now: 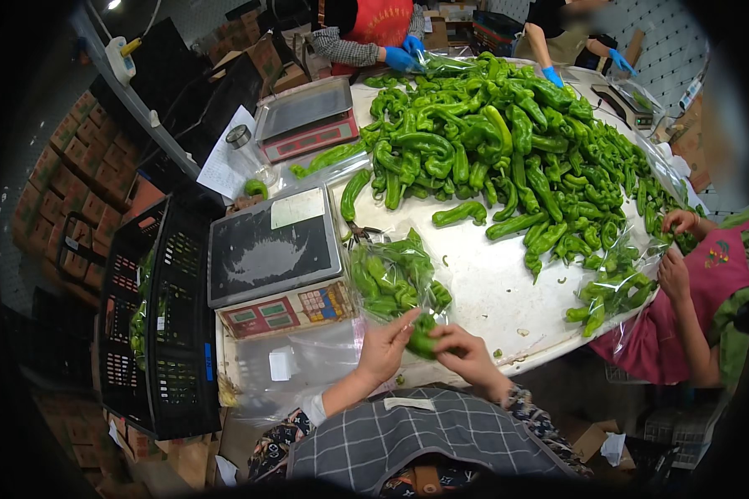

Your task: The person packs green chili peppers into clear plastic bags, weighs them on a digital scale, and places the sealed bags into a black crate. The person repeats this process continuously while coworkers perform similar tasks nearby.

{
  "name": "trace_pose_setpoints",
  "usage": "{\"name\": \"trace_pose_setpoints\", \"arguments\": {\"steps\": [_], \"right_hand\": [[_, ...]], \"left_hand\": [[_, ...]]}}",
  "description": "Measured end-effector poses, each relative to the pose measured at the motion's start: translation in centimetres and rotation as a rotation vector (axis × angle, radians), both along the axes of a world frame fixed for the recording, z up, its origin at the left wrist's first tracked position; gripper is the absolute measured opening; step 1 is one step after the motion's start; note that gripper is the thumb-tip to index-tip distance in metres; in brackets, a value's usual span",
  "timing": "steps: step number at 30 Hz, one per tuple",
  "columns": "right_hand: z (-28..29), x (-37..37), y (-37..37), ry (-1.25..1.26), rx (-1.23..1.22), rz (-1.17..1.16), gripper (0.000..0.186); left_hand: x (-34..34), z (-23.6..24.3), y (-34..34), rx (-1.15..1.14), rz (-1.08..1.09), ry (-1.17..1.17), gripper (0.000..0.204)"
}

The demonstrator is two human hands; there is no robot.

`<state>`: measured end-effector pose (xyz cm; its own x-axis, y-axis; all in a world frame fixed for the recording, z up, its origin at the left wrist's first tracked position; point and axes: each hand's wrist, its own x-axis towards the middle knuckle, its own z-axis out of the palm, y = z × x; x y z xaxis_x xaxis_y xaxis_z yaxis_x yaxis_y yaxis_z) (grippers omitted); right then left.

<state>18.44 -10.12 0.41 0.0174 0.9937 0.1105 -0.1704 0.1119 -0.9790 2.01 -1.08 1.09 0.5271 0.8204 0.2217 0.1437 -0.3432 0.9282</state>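
A clear plastic bag of green peppers (389, 274) lies at the near edge of the white table (491, 308). My left hand (383, 353) grips the bag's lower opening. My right hand (462, 353) has its fingers closed at a green pepper (424, 337) in that opening. Left of the bag stands a scale (266, 245) with a dark plate and a small label on it. Flat clear bags (300, 382) lie below the scale. Scissors (362, 235) lie just behind the filled bag, and a large heap of green peppers (508, 150) covers the back of the table.
Black crates (183, 308) stand at left; stacked cartons (75, 175) lie beyond. A second scale (304, 116) and jar (245, 150) are at back left. A co-worker in pink (674, 324) handles a bag at right; blue-gloved workers (399, 58) stand at the back.
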Motion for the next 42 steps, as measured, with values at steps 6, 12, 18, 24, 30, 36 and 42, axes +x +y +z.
{"name": "trace_pose_setpoints", "arguments": {"steps": [6, 12, 18, 24, 30, 36, 42], "right_hand": [[-4.5, -3.3, 5.2, -0.5, 0.351, -0.073, 0.02], [-5.5, -3.5, 7.9, -0.746, 0.308, -0.189, 0.035], [-3.8, -0.7, 3.0, -1.028, 0.34, -0.241, 0.043], [-2.8, -0.6, 0.9, -1.176, 0.138, -0.753, 0.066], [-6.1, 2.0, 2.9, -0.647, -0.296, -0.648, 0.019], [6.2, 0.8, 2.3, -0.643, -0.07, -0.711, 0.012], [15.1, -2.3, 5.9, -0.324, 0.028, -0.508, 0.015]], "left_hand": [[-1.7, 0.0, -1.4, 0.246, -0.092, 0.146, 0.032], [-2.2, -0.1, -2.1, 0.331, -0.114, 0.101, 0.033], [-4.0, -1.6, -3.4, 0.369, -0.099, 0.343, 0.041], [-4.9, -2.3, -3.4, 0.228, -0.098, 0.519, 0.053], [-7.0, -4.0, -0.8, 0.056, -0.072, 0.481, 0.038], [-10.9, 8.2, 5.3, -0.302, -0.001, 0.052, 0.029], [-13.3, 13.9, 8.8, -0.66, 0.031, -0.453, 0.025]]}}
